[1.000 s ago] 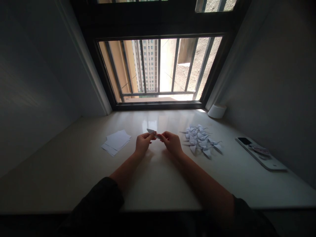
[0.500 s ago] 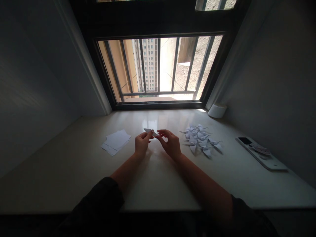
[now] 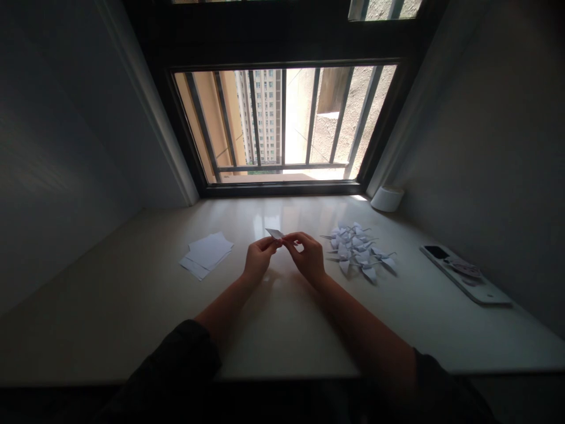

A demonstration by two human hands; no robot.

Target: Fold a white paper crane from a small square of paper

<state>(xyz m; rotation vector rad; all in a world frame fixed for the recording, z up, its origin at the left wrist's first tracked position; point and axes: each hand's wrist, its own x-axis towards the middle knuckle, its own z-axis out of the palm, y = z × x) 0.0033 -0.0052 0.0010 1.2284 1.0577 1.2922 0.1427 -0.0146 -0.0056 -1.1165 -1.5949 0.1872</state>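
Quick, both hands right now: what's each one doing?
Left hand: closed, pinching the small folded paper.
Right hand: closed, thumb and fingers at the same paper's near end.

My left hand (image 3: 259, 257) could pass over bare sill (image 3: 282, 318) to the white sheets (image 3: 210, 252), but paper cranes (image 3: 358, 248) stand between my right hand (image 3: 309, 258) and the phone (image 3: 479, 290), leaving room nearer me.

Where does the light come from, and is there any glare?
Head view: daylight through the window, left hand and right hand dim; head view: pale glare on the countertop beyond the folded paper; head view: lower corners nearly black.
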